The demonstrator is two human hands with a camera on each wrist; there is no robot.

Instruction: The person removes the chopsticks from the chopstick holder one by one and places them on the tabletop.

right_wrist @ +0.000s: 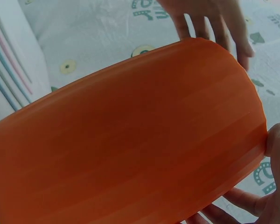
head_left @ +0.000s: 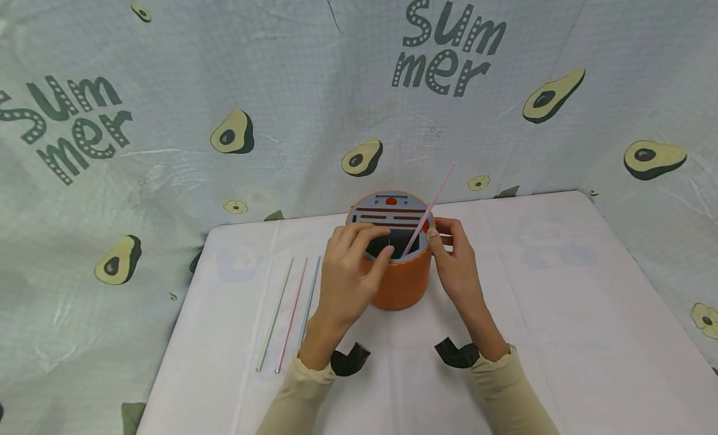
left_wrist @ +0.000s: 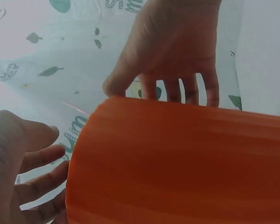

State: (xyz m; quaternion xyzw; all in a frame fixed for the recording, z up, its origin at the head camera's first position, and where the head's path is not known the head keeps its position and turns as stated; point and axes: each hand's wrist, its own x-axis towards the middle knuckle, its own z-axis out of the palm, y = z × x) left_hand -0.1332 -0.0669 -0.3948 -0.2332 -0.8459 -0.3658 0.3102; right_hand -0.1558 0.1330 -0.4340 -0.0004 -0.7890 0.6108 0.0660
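Note:
An orange round container with a grey slotted top stands upright on the table. One pink straw leans up and to the right out of its dark front opening. My left hand is over the opening's left side, thumb and forefinger apart, with no straw between them. My right hand grips the container at its right rim, thumb on the near edge and fingers round the side. Both wrist views are largely filled by the container's orange wall, which hides its top.
Left of the container, a green straw, another pink straw and a blue straw lie roughly side by side on the white table. A patterned cloth hangs behind the table's back edge.

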